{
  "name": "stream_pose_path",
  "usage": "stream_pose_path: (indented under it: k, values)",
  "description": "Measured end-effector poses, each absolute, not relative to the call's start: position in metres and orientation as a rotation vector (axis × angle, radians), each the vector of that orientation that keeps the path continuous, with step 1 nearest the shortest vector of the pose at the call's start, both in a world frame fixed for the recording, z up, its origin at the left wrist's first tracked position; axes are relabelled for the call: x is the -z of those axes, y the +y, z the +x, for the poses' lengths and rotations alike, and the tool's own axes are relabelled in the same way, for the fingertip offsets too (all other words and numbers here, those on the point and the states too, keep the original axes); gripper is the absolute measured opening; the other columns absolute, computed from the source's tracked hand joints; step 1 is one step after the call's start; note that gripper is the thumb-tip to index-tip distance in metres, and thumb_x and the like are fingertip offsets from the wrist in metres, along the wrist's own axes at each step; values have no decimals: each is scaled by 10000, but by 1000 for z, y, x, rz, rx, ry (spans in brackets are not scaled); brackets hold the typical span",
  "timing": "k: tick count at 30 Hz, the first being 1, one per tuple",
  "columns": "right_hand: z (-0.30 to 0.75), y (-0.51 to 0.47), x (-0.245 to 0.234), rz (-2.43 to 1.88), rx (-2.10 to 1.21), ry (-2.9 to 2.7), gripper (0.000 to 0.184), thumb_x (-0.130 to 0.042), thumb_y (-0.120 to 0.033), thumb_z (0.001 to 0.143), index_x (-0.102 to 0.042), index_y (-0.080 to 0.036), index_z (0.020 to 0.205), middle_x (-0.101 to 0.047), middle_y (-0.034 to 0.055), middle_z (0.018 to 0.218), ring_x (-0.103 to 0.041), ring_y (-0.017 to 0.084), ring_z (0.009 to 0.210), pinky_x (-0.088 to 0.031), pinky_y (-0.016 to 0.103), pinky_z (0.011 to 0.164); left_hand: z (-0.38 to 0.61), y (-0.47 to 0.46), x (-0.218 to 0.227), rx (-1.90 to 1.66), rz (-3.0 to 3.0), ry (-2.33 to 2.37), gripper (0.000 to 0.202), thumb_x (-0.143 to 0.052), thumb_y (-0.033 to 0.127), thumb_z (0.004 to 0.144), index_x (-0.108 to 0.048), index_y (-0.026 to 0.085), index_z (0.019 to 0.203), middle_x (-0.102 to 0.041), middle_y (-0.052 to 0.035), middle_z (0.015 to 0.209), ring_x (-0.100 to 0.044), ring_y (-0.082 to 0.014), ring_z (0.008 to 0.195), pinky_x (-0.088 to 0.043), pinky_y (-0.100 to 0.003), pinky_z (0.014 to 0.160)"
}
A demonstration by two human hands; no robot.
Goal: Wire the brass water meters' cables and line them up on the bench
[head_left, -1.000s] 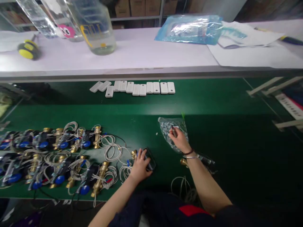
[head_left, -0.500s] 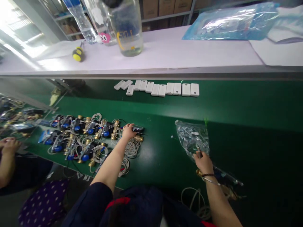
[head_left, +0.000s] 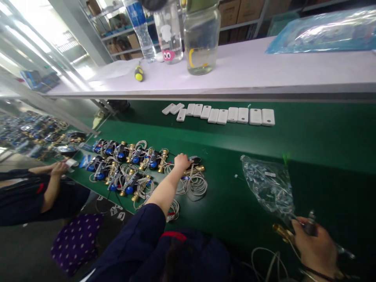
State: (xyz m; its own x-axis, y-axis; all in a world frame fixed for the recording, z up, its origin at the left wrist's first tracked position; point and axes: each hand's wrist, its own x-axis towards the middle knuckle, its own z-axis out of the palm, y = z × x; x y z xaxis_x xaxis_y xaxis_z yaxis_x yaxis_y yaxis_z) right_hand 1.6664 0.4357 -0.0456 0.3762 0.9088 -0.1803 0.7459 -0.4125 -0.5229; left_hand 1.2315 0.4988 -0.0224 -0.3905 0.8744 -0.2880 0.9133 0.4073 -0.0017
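My left hand [head_left: 182, 161] reaches out over the bench, fingers closed at the black part of a brass-bodied meter [head_left: 198, 169] at the row's right end. A coil of grey cable [head_left: 197, 185] lies just below it. My right hand [head_left: 315, 244] is closed around a dark tool with a short metal tip [head_left: 311, 225]; its kind is not clear. Beside that hand lie a clear plastic bag [head_left: 268, 184] of small light-blue parts and a brass fitting [head_left: 282, 232].
Two rows of meters with blue caps [head_left: 129, 190] and coiled cables fill the bench's left. White rectangular cases [head_left: 221, 116] line the back, beneath a shelf [head_left: 241, 72] bearing bottles [head_left: 202, 43] and a screwdriver [head_left: 139, 73]. At far left, a co-worker's hands [head_left: 59, 168] hold something white.
My right hand, with the dark tool, has moved away from the bag toward the lower right. My left hand stays at the same meter. The camera view has shifted left.
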Motion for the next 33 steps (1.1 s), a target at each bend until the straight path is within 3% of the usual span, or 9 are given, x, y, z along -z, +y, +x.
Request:
stream_pose_path:
  k: [7,10,16,20,25,27,30,33]
  values:
    - [1643,386,45,-2212,-690,-1316,356,-482,-535,605,-568,-237,780,-635,122,827,-581,354,862,-448,484,779,1236,477,27,137,1612,2314,409,-396,383,895,-636,84,1038,-594,-175,1035,-608,-243,943,-490,-300,781]
    - [1615,372,49,-2153,-822,-1396,392,-484,-509,627,-577,-192,837,-662,126,898,-604,307,869,-468,417,778,1237,459,26,101,1792,2079,348,-452,335,882,-606,131,1118,-601,-124,1053,-613,-204,937,-481,-258,798]
    - [1546,358,79,-2142,-1117,-1653,196,-540,-301,734,-596,-179,877,-672,47,846,-633,186,789,-477,261,702,1250,411,28,105,2121,1547,359,-497,221,858,-548,245,1213,-587,-12,1194,-546,-133,1072,-401,-205,944]
    - [1519,348,99,-2307,-1004,-1714,254,-595,-235,735,-605,-150,975,-607,112,1027,-573,248,944,-437,322,774,1270,395,22,137,2225,1547,474,-493,137,806,-481,190,1277,-560,-74,1228,-479,-204,1151,-325,-331,1037]
    - [1508,335,104,-2348,-778,-1874,367,-581,-216,768,-550,-165,1130,-495,135,1192,-465,296,1062,-376,390,836,1315,393,18,235,2242,1666,524,-602,242,738,-494,121,1235,-589,-158,1124,-529,-297,1052,-402,-424,934]
    - [1510,334,105,-2318,-726,-1940,356,-565,-236,790,-542,-164,1138,-489,131,1187,-457,286,1054,-362,382,838,1329,394,19,278,2226,1719,440,-548,175,764,-515,77,1192,-593,-202,1085,-539,-321,1038,-407,-465,908]
    - [1517,337,108,-2265,-698,-2020,311,-553,-278,810,-554,-173,1102,-505,117,1138,-470,264,1015,-362,350,808,1332,397,19,302,2180,1745,356,-492,72,753,-565,67,1102,-618,-204,1026,-569,-303,1006,-430,-441,886]
    - [1527,343,111,-2213,-705,-2074,280,-552,-312,816,-563,-180,1063,-524,100,1082,-490,241,974,-368,314,776,1315,394,10,252,2123,1723,394,-560,90,714,-586,139,1104,-638,-134,1065,-584,-251,1020,-444,-352,905]
